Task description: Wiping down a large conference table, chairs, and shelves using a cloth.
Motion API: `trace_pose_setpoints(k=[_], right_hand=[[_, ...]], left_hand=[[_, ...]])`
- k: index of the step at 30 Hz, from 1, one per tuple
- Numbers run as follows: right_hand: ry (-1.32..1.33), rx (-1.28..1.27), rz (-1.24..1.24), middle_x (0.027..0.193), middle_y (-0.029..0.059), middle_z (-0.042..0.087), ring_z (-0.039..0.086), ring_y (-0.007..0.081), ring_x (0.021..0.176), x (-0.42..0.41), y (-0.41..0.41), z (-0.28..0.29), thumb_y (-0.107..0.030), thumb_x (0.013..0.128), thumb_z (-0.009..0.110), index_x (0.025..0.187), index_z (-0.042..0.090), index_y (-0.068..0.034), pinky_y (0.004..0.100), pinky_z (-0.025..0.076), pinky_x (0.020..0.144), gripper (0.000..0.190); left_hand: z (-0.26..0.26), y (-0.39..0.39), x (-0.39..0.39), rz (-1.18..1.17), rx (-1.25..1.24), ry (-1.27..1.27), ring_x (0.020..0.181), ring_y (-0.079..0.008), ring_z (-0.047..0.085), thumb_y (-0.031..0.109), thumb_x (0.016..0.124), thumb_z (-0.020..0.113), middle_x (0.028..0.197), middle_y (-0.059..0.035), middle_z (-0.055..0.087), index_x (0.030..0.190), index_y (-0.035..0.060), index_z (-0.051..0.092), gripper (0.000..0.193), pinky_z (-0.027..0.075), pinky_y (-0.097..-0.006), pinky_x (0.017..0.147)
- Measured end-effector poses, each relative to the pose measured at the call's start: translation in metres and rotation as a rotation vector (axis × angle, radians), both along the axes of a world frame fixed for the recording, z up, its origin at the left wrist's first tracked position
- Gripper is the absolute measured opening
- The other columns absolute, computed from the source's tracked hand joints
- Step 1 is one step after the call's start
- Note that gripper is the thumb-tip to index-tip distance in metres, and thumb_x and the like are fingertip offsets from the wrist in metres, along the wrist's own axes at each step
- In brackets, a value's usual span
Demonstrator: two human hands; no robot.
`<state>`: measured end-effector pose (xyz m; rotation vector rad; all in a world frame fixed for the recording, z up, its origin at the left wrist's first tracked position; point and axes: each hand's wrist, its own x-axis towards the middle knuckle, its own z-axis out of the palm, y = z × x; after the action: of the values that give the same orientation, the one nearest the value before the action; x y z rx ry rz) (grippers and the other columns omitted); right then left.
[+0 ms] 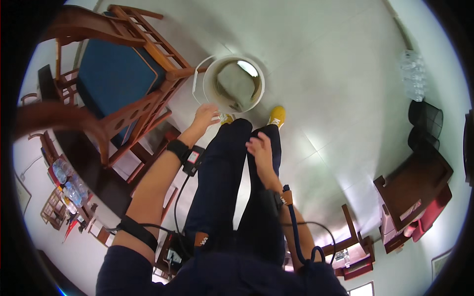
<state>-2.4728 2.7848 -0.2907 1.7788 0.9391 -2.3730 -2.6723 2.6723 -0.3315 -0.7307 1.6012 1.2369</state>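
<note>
A pale bucket (234, 84) stands on the tiled floor just in front of my yellow shoes (277, 115). It holds liquid that reflects a bright light, and something small and dark shows near its lower edge. Its handle (194, 83) hangs out to the left. My left hand (206, 117) is by the bucket's lower left rim, fingers loosely spread and holding nothing; whether it touches the rim I cannot tell. Over my right thigh, my right hand (261, 150) is empty with its fingers apart and slightly bent. Straps and cabled devices sit on both wrists.
Wooden chairs, one with a blue seat (118, 76), stand close on the left beside a dark table (92, 162) with plastic bottles. Along the right wall are wrapped bottles (412, 76), black mesh baskets (426, 120) and a dark wooden cabinet (411, 188).
</note>
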Motion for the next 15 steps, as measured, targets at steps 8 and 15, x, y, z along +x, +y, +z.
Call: trace_pose_setpoints(k=[8,15], right_hand=[[-0.023,-0.199,0.002,0.099,0.0125,0.056,0.061,0.0175,0.084,0.003,-0.067,-0.078,-0.007,0.090,0.048,0.120,0.041,0.001,0.0259,0.049,0.074,0.032],[0.032,-0.394,-0.074,0.093,0.0091,0.058,0.059,0.0163,0.084,-0.020,-0.031,-0.081,-0.015,0.093,0.048,0.111,0.051,0.002,0.0273,0.047,0.076,0.024]], left_hand=[[-0.223,0.023,-0.021,-1.156,-0.067,0.585,0.105,-0.0361,0.055,0.022,0.082,0.057,0.114,-0.0248,0.056,0.125,0.0068,0.050,0.047,0.043,-0.0395,0.092],[-0.329,0.019,-0.020,-1.602,-0.176,0.696,0.114,-0.0358,0.050,0.028,0.081,0.060,0.122,-0.0228,0.052,0.129,0.0088,0.046,0.054,0.038,-0.0385,0.097]])
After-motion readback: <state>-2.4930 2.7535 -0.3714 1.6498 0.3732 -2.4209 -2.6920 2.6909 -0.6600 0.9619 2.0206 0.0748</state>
